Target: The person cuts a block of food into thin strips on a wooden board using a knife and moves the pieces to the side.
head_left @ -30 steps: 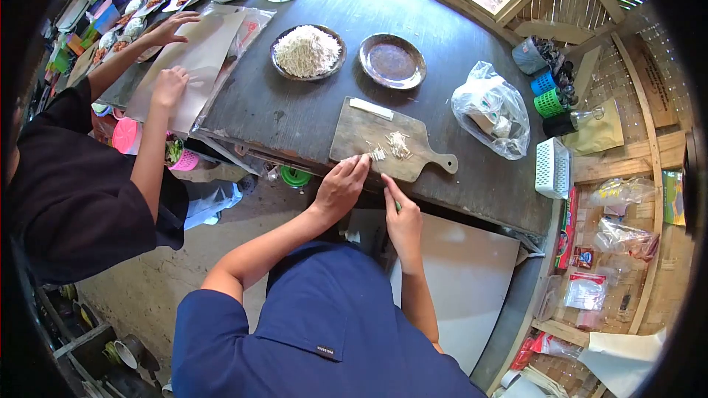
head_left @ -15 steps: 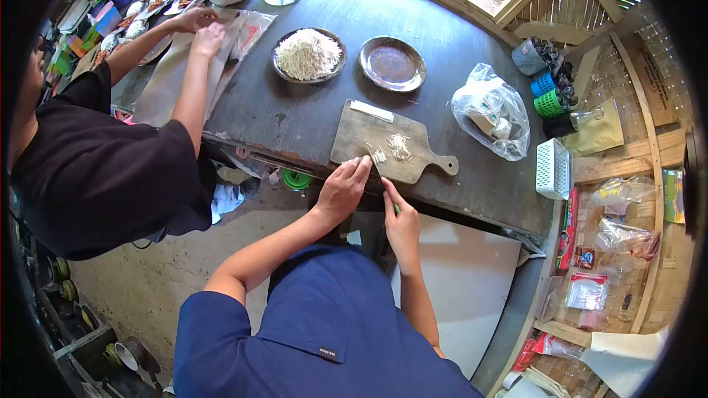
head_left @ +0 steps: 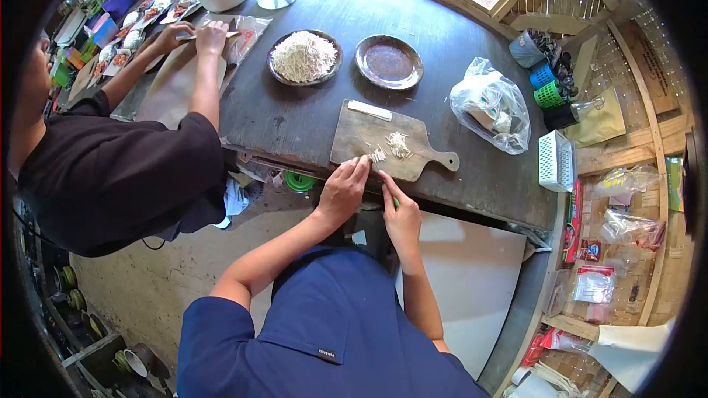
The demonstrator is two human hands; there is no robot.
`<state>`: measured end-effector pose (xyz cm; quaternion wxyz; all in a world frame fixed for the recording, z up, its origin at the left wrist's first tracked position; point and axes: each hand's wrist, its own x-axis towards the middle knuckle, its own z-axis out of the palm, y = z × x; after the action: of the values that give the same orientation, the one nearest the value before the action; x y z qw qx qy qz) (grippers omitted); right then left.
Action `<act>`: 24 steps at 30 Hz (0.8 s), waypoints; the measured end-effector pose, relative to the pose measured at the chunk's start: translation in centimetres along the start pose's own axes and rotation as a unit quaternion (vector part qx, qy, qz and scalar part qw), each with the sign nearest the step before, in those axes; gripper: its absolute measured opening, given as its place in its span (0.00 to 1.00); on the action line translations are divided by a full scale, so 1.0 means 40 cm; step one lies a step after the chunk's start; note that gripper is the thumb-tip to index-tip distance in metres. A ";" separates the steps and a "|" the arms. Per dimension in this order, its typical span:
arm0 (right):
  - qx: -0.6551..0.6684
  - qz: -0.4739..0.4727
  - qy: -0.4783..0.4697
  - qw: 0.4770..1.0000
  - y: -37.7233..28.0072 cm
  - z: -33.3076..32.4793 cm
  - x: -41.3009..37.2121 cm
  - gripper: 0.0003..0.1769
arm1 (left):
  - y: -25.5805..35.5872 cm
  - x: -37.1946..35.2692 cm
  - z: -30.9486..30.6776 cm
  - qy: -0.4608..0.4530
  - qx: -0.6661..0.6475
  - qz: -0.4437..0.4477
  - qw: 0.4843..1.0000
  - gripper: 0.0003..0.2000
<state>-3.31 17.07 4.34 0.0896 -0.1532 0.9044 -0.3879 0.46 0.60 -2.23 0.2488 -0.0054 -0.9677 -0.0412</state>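
Note:
A wooden cutting board (head_left: 413,127) lies at the near edge of the dark table. My right hand (head_left: 402,220) is closed around the green handle of a knife (head_left: 396,203), its blade pointing toward the board's near edge. Beside it, my left hand (head_left: 344,190) has its fingers pressed together at that edge; whatever is under the fingertips is hidden. Thin whitish strips (head_left: 399,145) lie in a small heap on the board, with a few short pieces (head_left: 377,155) near my left fingertips. A flat white piece (head_left: 370,110) rests toward the far side.
Behind the board stand a bowl heaped with pale shreds (head_left: 304,57) and a brown plate (head_left: 389,63). A clear plastic bag (head_left: 490,107) and a white basket (head_left: 554,161) are to the right. At left, a co-worker in black (head_left: 125,169) handles something over a sheet (head_left: 177,88).
The knife has shifted slightly at the board's near edge, while my left hand stays almost in place. The co-worker's hands have moved and now hold a thin pale thing.

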 end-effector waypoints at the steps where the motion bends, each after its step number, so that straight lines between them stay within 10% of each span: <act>1: -0.009 -0.018 0.007 1.000 0.001 -0.005 -0.013 0.20 | -0.001 -0.002 0.003 -0.003 -0.012 -0.004 1.000 0.25; 24: -0.027 -0.006 0.000 1.000 -0.019 -0.048 -0.041 0.19 | 0.003 -0.011 0.010 0.004 -0.018 -0.016 1.000 0.25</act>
<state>-2.14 18.43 6.29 0.0835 -0.1613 0.9134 -0.3642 0.66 0.76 -2.80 0.2517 0.0062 -0.9658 -0.0625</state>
